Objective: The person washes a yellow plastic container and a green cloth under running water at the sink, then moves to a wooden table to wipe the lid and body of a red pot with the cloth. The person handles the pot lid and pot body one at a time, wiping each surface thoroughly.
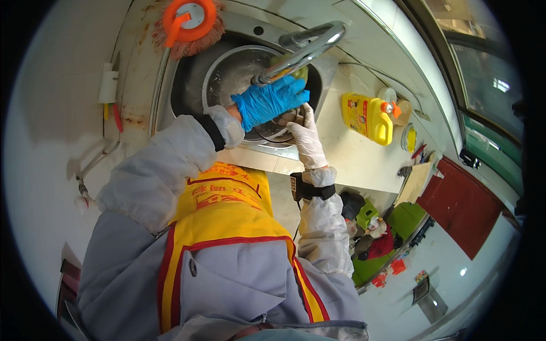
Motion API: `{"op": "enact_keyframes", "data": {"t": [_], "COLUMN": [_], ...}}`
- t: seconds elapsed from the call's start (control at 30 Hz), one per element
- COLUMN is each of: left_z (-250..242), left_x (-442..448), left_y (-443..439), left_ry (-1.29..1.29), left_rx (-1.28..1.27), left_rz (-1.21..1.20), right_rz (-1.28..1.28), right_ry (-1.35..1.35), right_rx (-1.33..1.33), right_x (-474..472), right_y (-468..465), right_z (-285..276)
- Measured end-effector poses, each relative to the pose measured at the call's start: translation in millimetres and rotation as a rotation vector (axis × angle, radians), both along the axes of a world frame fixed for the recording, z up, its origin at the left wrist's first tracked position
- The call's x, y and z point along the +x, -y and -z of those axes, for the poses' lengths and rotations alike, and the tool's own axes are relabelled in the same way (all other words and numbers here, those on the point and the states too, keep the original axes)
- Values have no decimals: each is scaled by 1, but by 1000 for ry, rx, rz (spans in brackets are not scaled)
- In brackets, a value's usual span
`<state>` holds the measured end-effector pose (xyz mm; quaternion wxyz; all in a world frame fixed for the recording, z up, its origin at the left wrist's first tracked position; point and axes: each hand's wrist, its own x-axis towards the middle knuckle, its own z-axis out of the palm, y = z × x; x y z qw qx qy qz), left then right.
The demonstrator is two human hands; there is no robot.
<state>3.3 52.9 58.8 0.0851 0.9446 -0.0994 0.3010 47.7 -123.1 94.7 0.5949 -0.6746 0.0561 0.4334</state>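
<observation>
My left hand, in a blue disposable glove, reaches over a round metal basin in the steel sink, just below the spout of a chrome faucet. What its palm touches is hidden. In a whitish glove, my right hand grips the edge of a shiny metal vessel at the basin's near right side. The blue glove partly covers this vessel, so its full shape cannot be told. A yellow-green thing shows behind the faucet, beyond my left fingers.
An orange-headed mop leans over the sink's far left corner. A yellow detergent jug stands on the counter to the right, near an open round tin. A white wall holder with a knife is at left.
</observation>
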Motion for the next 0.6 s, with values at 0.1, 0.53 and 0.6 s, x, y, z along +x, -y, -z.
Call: {"op": "enact_keyframes", "data": {"t": [0.1,0.53,0.6], "left_z": [11,48,54], "left_x": [6,-43,-52], "left_y": [2,-14,-19], "left_ry": [-343,-500,-585], "left_rx": [-228,-1098,-2391], "left_rz": [48,-29,-170], "right_rz": [-53,-501,-541], "right_ry": [209,1510,1711], "right_rx": [65,-447,-415], "right_x": [-4,-22,-19], "right_y": [-3,2,8], "right_z": [1,-42,-57]}}
